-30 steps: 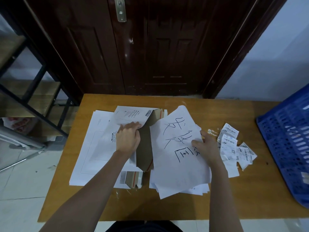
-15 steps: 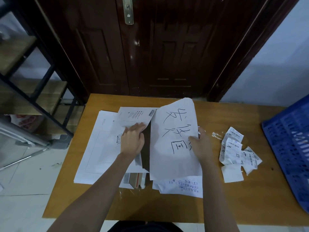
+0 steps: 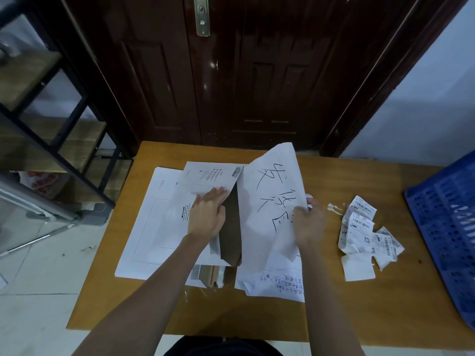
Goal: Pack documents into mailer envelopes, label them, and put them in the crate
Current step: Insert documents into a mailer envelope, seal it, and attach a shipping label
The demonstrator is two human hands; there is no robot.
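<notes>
The white sheet with large black handwritten characters (image 3: pixel 270 199) stands tilted up at the middle of the orange-brown wooden table (image 3: pixel 334 317), its left edge at the brown mouth of the white cardboard mailer envelope (image 3: pixel 205 176). Nearest the person, a loose pile of printed white papers (image 3: pixel 277 281) lies under the raised sheet; a corner of it could be dragged along or slide off the near edge if the sheet sweeps across it. The right hand (image 3: pixel 309 224) pinches the sheet's right edge, fingers curled round it. The left hand (image 3: pixel 207 217) holds the envelope's upper wall, its fingers tucked into the opening to keep it spread. If that hold slackens, the mouth may close and the limp sheet would likely buckle or crease against the cardboard rather than go in. To the right, curled white barcode labels (image 3: pixel 365 232) lie near the right forearm, easily scattered. Farther right, the blue perforated plastic crate (image 3: pixel 447 222) waits.
</notes>
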